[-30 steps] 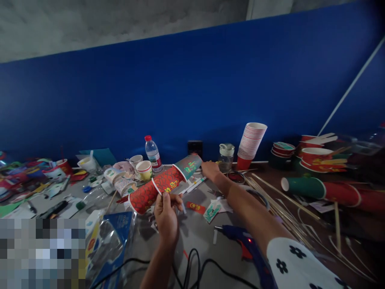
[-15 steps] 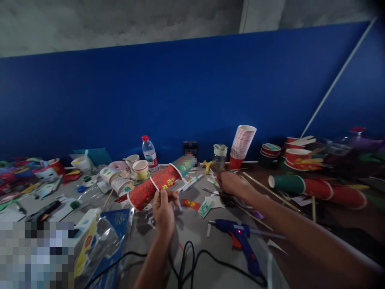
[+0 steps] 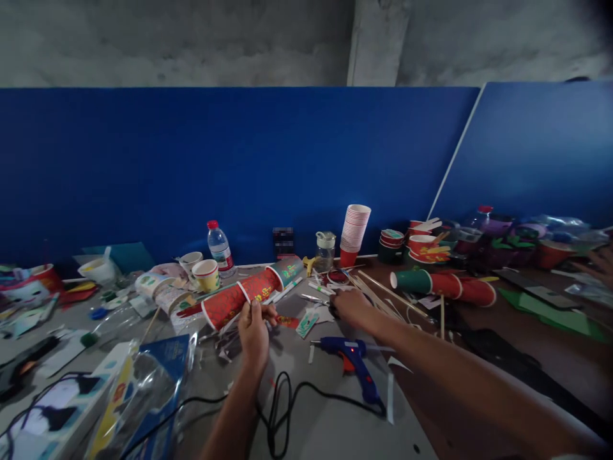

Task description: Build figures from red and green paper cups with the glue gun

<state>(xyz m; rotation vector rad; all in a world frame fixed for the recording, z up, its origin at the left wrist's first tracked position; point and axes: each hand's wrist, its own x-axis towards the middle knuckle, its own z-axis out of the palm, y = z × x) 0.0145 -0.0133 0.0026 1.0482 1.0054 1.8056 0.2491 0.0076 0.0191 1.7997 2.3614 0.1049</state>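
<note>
My left hand (image 3: 255, 329) is closed around a tube of paper cups (image 3: 225, 305), red with gold marks and green at its far end, lying slanted in front of me. My right hand (image 3: 352, 308) reaches over the table, fingers down at the dark handles of scissors (image 3: 313, 298); how firmly they hold them is hidden. Near its fingertips lie a white pen (image 3: 320, 289) and a green patterned paper piece (image 3: 307, 324). A blue glue gun (image 3: 352, 351) rests on the table below my right hand.
Behind stand a water bottle (image 3: 221, 249), a lidded jar (image 3: 325, 251) and a tall cup stack (image 3: 355, 230). A green and red cup tube (image 3: 443, 285) lies right. A black cable (image 3: 282, 409) loops in front. Another person's hand (image 3: 601, 263) shows at the right edge.
The view has turned right, so objects sit further left. My right hand has lowered from near the jar to the scissors. My left hand still holds the cup tube.
</note>
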